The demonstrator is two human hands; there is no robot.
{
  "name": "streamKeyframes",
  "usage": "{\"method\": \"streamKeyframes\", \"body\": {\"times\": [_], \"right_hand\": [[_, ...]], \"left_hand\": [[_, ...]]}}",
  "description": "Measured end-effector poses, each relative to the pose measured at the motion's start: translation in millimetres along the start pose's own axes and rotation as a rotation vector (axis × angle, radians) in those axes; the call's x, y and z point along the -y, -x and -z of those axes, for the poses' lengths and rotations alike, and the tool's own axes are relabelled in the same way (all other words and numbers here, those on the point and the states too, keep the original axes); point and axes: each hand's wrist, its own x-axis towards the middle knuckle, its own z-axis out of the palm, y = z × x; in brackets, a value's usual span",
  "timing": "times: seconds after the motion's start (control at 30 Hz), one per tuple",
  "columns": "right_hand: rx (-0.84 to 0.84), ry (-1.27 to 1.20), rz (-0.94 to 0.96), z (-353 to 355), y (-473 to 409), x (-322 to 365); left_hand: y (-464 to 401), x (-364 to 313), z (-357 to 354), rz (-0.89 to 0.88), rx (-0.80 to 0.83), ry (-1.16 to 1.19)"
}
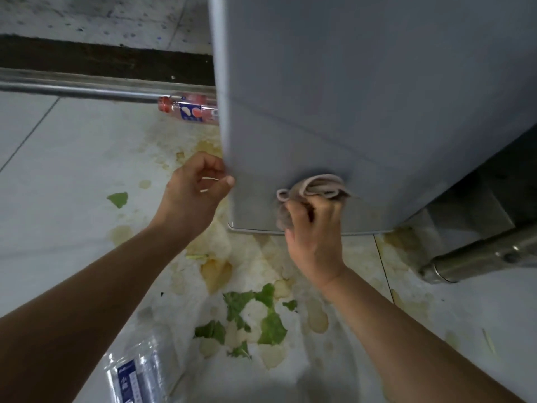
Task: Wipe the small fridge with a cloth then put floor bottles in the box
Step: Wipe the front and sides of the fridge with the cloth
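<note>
The small grey fridge [363, 91] fills the upper right of the head view. My right hand [315, 239] grips a crumpled grey-pink cloth [316, 187] and presses it against the fridge's front face, near the bottom edge. My left hand [194, 190] curls round the fridge's left front edge, thumb on the face. A pink-labelled bottle with a red cap [189, 109] lies on the floor behind the fridge's left side. A clear plastic bottle with a blue label [139, 370] lies on the floor by my left forearm. No box is in view.
The pale tiled floor [64, 175] carries yellowish stains and torn green leaves [255, 318] under my arms. A metal door rail [87, 88] runs along the far left. A steel cylinder [476, 254] lies at the right by the fridge's base.
</note>
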Motion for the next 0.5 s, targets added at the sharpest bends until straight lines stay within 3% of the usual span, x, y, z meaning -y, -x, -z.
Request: {"method": "streamKeyframes", "body": {"times": [0.23,0.3,0.4,0.5], "right_hand": [[0.169,0.129,0.324,9.5,-8.8,-13.5],[0.071,0.132,0.306,24.0,-31.6,-12.6],[-0.17,0.107,0.124,32.5,-70.8,3.0],[-0.257,0.043,0.045,21.9,-83.1,23.2]], "left_hand": [[8.4,-0.4,15.9,0.044,0.107,0.018],[11.5,1.6,22.8,0.062,0.13,0.011],[13.1,5.5,31.7,0.071,0.106,-0.016],[15.3,10.5,37.7,0.102,0.088,-0.018]]}}
